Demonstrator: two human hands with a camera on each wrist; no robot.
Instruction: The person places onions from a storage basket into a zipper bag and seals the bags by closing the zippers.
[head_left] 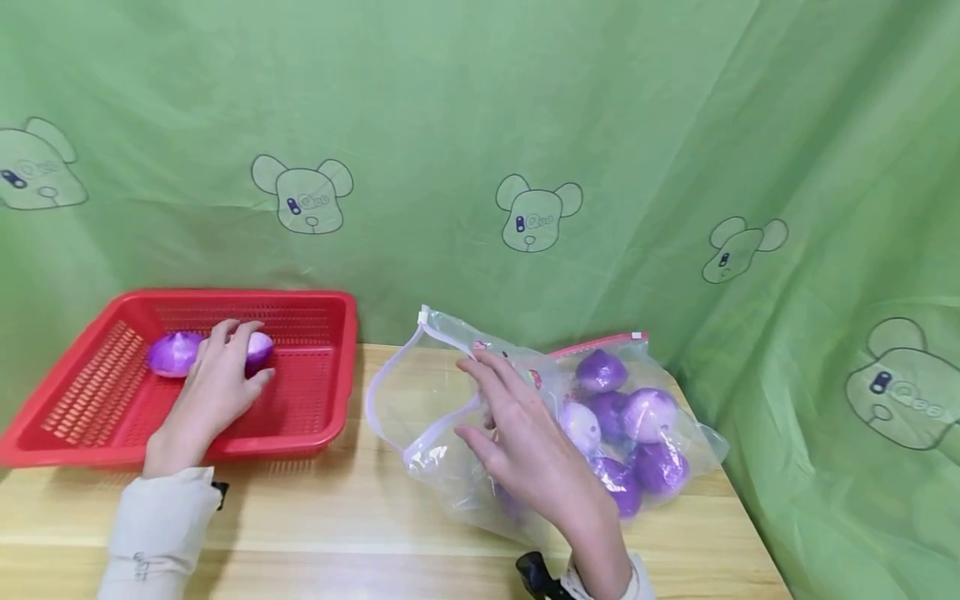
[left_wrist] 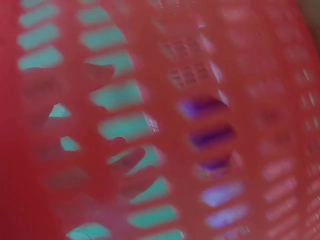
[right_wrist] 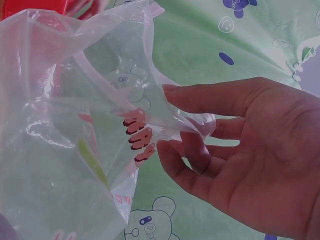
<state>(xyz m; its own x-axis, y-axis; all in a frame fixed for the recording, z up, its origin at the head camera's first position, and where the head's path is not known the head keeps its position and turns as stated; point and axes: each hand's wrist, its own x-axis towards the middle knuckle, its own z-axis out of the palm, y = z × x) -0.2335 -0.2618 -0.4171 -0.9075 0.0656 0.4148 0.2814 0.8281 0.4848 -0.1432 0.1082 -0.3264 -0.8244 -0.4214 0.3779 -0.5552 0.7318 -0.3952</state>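
Observation:
A red plastic basket (head_left: 341, 375) stands at the left, with a purple onion (head_left: 174, 354) lying inside it. Down in the basket my left hand (head_left: 213, 379) grips another purple-and-white onion (head_left: 259, 348), its fingers curved over the top. The left wrist view shows mostly the slotted basket wall (left_wrist: 165, 115), with purple behind some slots. On the right, a clear zip bag (head_left: 442, 467) gapes toward the basket. My right hand (head_left: 525, 437) holds its edge between thumb and fingers, seen closer in the right wrist view, where red lettering marks the bag (right_wrist: 100, 135).
Several purple and pale onions (head_left: 651, 415) lie behind or within the clear plastic at the right, beside a red zip strip (head_left: 600, 343). A green curtain with bear faces (head_left: 435, 167) hangs behind the wooden table (head_left: 360, 533) and along its right side.

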